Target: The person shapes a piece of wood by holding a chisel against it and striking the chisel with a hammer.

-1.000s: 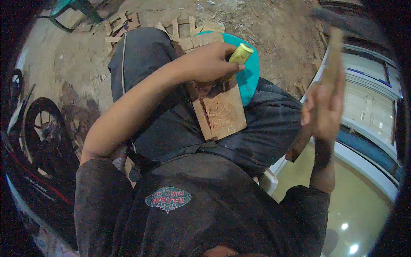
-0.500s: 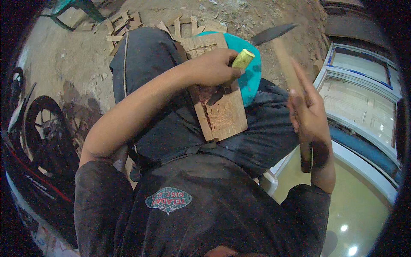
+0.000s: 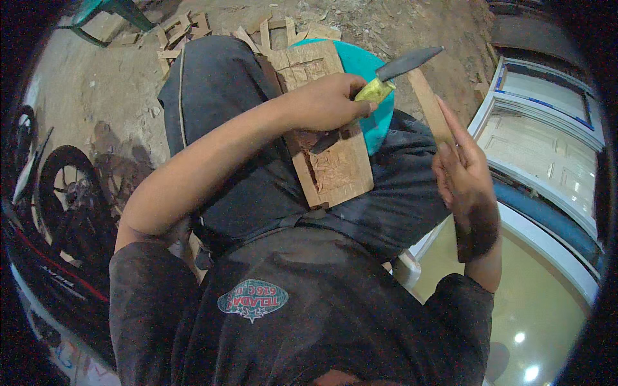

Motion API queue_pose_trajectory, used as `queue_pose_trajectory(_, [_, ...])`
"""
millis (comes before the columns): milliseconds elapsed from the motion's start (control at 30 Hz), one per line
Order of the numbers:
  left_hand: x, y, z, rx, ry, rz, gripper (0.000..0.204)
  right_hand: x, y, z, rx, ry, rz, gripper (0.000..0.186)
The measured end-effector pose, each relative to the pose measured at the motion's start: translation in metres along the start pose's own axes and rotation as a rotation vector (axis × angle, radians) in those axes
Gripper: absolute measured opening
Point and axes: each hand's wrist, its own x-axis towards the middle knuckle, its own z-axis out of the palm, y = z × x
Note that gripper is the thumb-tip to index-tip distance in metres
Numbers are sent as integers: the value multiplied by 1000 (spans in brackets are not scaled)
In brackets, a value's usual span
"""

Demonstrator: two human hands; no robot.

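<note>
- Pale brown wood makes the board (image 3: 344,170), which lies across the dark trousers (image 3: 402,177); its surface has rough, splintered hollows.
- Left hand (image 3: 325,103) has a closed grip around a yellow-handled tool (image 3: 374,92), whose dark blade (image 3: 326,140) is over the lower hollow.
- Right hand (image 3: 465,170) has its grip around a wooden-handled hammer (image 3: 430,103); its dark head (image 3: 412,61) is at the yellow end, though I cannot tell if they touch.
- Left forearm (image 3: 212,167) comes inward, elbow bent; one right finger lies straight along the shaft.

Motorcycle (image 3: 58,238), green chair (image 3: 132,13), white panelled door (image 3: 539,145).
</note>
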Motion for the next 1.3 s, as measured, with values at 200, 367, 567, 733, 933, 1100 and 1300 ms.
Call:
queue_pose_trajectory(200, [5, -4, 8, 84, 50, 43, 35, -1, 4, 0, 36, 166, 17, 55])
queue_pose_trajectory(367, [7, -15, 17, 96, 55, 47, 37, 7, 25, -22, 249, 288, -180, 55])
queue_pose_trajectory(567, [6, 4, 7, 146, -71, -191, 44, 9, 35, -9, 77, 40, 7, 52])
queue_pose_trajectory(733, [5, 8, 20, 39, -125, -136, 44, 6, 36, -22, 218, 363, -156, 52])
queue_pose_trajectory(933, [6, 12, 24, -137, 15, 46, 40, 5, 58, -8, 393, 333, -204, 51])
queue_pose_trajectory(1100, [6, 25, 23, -164, 22, 95, 34, 8, 67, 4, 485, 336, -197, 50])
queue_pose_trajectory(1300, [12, 17, 30, -109, -95, 49, 35, -4, 54, 5, 454, 444, -165, 50])
